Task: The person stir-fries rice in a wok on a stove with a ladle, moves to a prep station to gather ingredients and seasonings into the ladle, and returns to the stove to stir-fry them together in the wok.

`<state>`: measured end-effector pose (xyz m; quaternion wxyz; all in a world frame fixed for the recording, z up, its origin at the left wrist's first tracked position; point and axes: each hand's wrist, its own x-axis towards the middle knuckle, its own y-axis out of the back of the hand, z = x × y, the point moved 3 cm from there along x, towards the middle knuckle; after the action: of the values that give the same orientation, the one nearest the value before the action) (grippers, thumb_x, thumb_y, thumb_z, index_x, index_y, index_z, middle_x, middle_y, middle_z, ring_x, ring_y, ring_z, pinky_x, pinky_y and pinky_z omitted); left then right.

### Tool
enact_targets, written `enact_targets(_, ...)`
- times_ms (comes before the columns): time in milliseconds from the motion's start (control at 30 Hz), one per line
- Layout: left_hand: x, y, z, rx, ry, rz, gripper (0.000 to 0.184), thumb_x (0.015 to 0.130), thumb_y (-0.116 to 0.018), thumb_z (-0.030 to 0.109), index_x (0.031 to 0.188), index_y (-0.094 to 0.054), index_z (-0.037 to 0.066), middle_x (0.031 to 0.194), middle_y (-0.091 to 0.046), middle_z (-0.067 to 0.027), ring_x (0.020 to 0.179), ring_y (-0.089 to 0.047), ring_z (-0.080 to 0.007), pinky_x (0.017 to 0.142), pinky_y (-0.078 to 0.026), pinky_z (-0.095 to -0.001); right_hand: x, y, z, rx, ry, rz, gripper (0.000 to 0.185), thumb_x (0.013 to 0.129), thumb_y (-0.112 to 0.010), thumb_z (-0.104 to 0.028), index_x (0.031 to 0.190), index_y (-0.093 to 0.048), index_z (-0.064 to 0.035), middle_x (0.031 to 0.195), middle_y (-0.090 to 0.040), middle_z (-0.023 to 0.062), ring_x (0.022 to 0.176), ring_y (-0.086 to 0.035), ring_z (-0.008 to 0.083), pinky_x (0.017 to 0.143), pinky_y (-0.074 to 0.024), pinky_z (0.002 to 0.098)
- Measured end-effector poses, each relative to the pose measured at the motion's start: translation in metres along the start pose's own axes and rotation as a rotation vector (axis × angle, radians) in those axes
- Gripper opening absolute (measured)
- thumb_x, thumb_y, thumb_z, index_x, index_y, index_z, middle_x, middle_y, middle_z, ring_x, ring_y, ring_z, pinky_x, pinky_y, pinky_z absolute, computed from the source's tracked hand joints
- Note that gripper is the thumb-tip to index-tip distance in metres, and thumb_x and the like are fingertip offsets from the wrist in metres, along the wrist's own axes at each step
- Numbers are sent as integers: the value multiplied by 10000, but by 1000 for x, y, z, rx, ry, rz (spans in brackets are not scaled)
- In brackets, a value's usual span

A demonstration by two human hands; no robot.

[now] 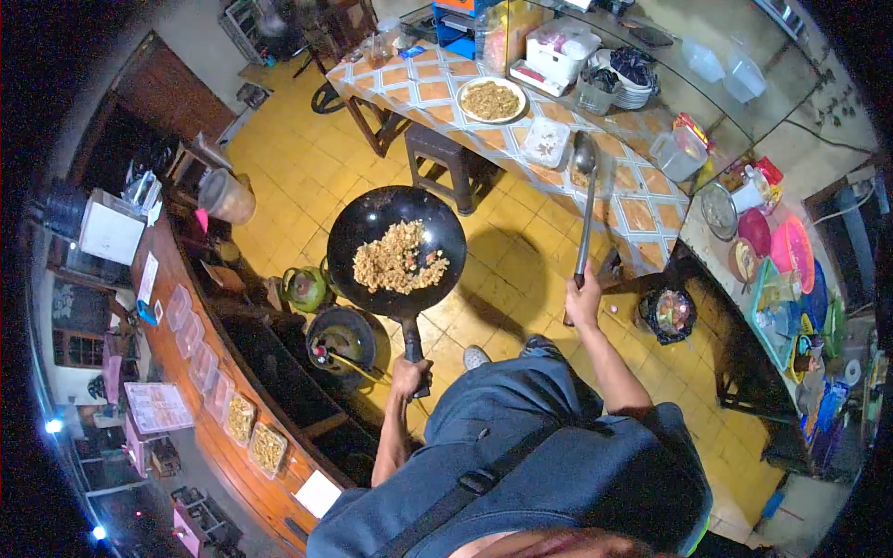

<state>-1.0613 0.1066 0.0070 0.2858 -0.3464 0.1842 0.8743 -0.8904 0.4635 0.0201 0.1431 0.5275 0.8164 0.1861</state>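
Observation:
My left hand (pixel 410 377) is closed round the handle of a black wok (pixel 352 228), held out over the yellow floor. Fried rice (pixel 400 259) lies in the wok. The fingers of my right hand (pixel 584 299) are wrapped round the dark handle of a long metal ladle (pixel 589 209). The ladle's bowl is over the tiled table (pixel 437 79), beside a clear container with white bits (pixel 546 141). Farther back on that table stands a white plate of brown food (pixel 491 99).
A wooden counter (pixel 209 428) with clear food boxes (pixel 269 450) curves along the left. Beneath the wok are a green gas cylinder (pixel 305 289) and a dark basin (pixel 340 346). A stool (pixel 437 149) stands by the table. At right are a bin (pixel 672 312) and coloured dishes (pixel 793 246).

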Motion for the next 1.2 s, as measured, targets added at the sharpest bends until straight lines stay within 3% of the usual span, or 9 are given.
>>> enact_targets(67,3,1,-4,-44,-29,2,187,694,-612,46,712,-428,21,553,-506,-73,424,-509,-162,390,-425,-303,15,8,-15,-182,310,209,493,807,-507,-27,1281,-373,-48,569,-409,-8,431,-400,111,404,-356,263)
enact_targets(267,-15,-17,10,-40,15,7,188,688,-616,30,708,-429,19,542,-500,-69,413,-498,-162,384,-422,-306,36,40,5,-135,46,74,578,786,-525,-84,1318,-309,-21,573,-417,35,508,-425,137,481,-372,294)
enact_targets(333,-17,-27,14,-53,7,25,195,685,-613,15,730,-424,19,545,-495,-69,412,-494,-166,386,-426,-312,30,49,5,170,-124,-50,583,780,-531,-77,1318,-313,-26,570,-430,47,524,-456,157,502,-388,309)
enact_targets(500,-20,-51,13,-117,22,45,178,686,-603,22,738,-433,11,547,-497,-74,414,-495,-174,392,-433,-318,57,68,27,-286,277,84,561,792,-543,-95,1313,-338,-58,587,-429,27,514,-433,116,491,-392,297)
enact_targets(767,-21,-89,14,231,-92,152,244,669,-633,190,666,-518,-25,525,-534,-87,423,-503,-170,412,-405,-326,0,87,0,47,-50,-381,533,812,-516,-90,1300,-324,6,636,-516,73,569,-501,153,545,-420,285)
enact_targets(900,-16,-105,9,220,-121,199,290,639,-639,175,787,-518,-42,621,-542,-116,540,-525,-196,515,-429,-337,11,63,-34,-222,501,-586,567,795,-534,-100,1311,-310,-30,1165,-495,232,923,-590,314,753,-470,363)
enact_targets(1033,-25,-129,24,174,-123,133,397,609,-650,184,891,-510,-59,657,-538,-128,605,-534,-225,576,-436,-349,22,45,-33,-428,365,-732,577,787,-535,-96,1317,-310,-51,992,-558,256,794,-598,332,695,-471,390)
enact_targets(1133,-25,-140,33,268,-194,191,397,601,-655,195,883,-518,-49,633,-524,-127,580,-523,-229,565,-433,-353,20,48,-8,-102,499,-770,563,801,-521,-78,1324,-312,-83,729,-583,164,558,-569,249,505,-470,373)
enact_targets(1200,-26,-149,42,270,-164,194,388,598,-661,201,862,-525,-48,630,-524,-138,572,-520,-227,565,-432,-356,17,61,3,284,-199,-964,554,826,-498,-58,1339,-298,-116,592,-477,33,407,-465,125,348,-410,291)
